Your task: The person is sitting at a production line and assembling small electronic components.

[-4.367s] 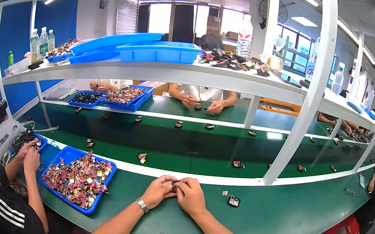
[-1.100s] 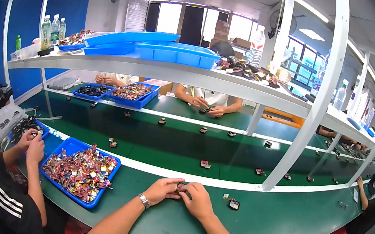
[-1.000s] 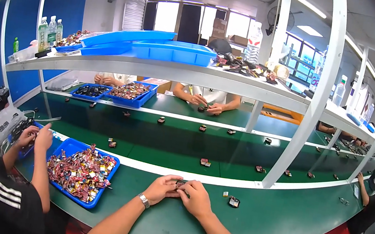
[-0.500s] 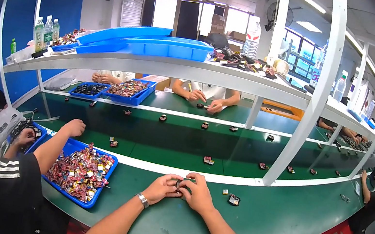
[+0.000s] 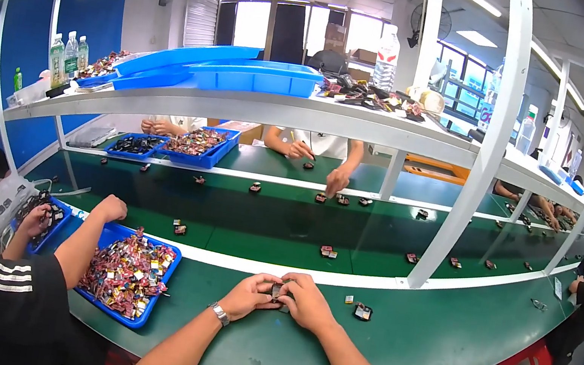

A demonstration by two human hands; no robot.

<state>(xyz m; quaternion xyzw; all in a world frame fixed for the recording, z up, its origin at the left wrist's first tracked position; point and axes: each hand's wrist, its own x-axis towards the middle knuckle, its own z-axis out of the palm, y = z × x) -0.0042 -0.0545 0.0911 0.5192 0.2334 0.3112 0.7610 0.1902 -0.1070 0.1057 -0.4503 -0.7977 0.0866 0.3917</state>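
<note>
Over the near green bench, my left hand point(image 5: 248, 298) and my right hand point(image 5: 307, 303) meet, fingers closed from both sides on a small dark electronic part point(image 5: 278, 290). Fingertips cover most of it, so its exact kind is hard to make out. Right of my right hand lies a small black piece point(image 5: 362, 312) with a pale patch and wires. Next to that is a tiny pale square point(image 5: 349, 299). A blue tray point(image 5: 142, 315) heaped with small red, yellow and silver wired parts stands left of my left forearm.
A co-worker's arm point(image 5: 85, 241) reaches across behind the tray. Beyond the white ledge, a green conveyor belt point(image 5: 263, 220) carries several spaced small parts. A white post point(image 5: 464, 179) rises from the ledge at right, under a shelf point(image 5: 258, 108) with blue trays and bottles.
My hands stay together, with the fingers shifting slightly around the part. Across the belt, a co-worker's hand has come forward over the belt's far edge. Parts on the belt have moved slightly right.
</note>
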